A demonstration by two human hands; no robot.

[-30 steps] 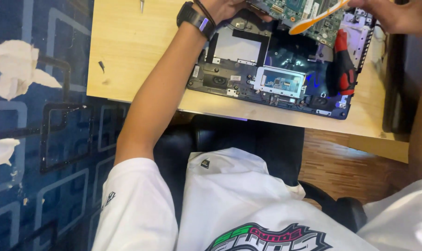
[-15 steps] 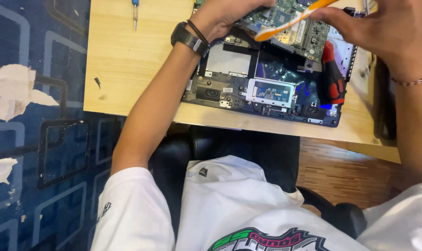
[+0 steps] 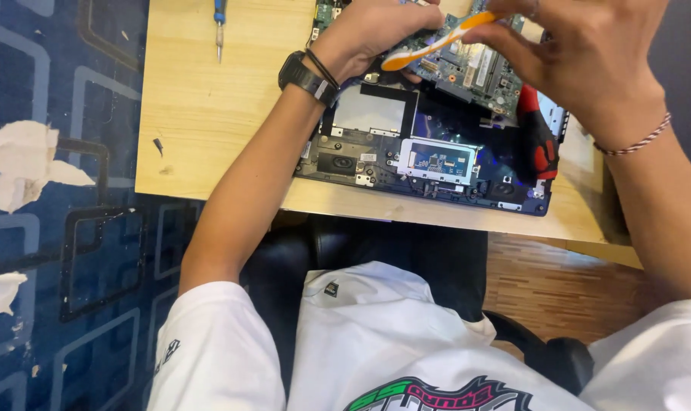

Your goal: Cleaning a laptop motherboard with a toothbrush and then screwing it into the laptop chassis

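An opened laptop base (image 3: 406, 164) lies on a light wooden table (image 3: 208, 114). My left hand (image 3: 376, 30), with a black watch on its wrist, grips the green circuit board (image 3: 475, 68) and holds it tilted above the base. My right hand (image 3: 581, 61) holds an orange and white toothbrush (image 3: 429, 47) whose head rests against the board. A red and black handled tool (image 3: 539, 141) lies on the right side of the base.
A blue-handled screwdriver (image 3: 220, 27) lies on the table at the far left. The table's front edge runs just below the laptop base. Below it are my lap and a black chair (image 3: 406, 251). Blue patterned flooring (image 3: 48, 228) with peeled patches is at left.
The view has tipped down, so the table and hands sit lower in frame. Both hands stay on the board and the toothbrush, which has shifted slightly left over the board.
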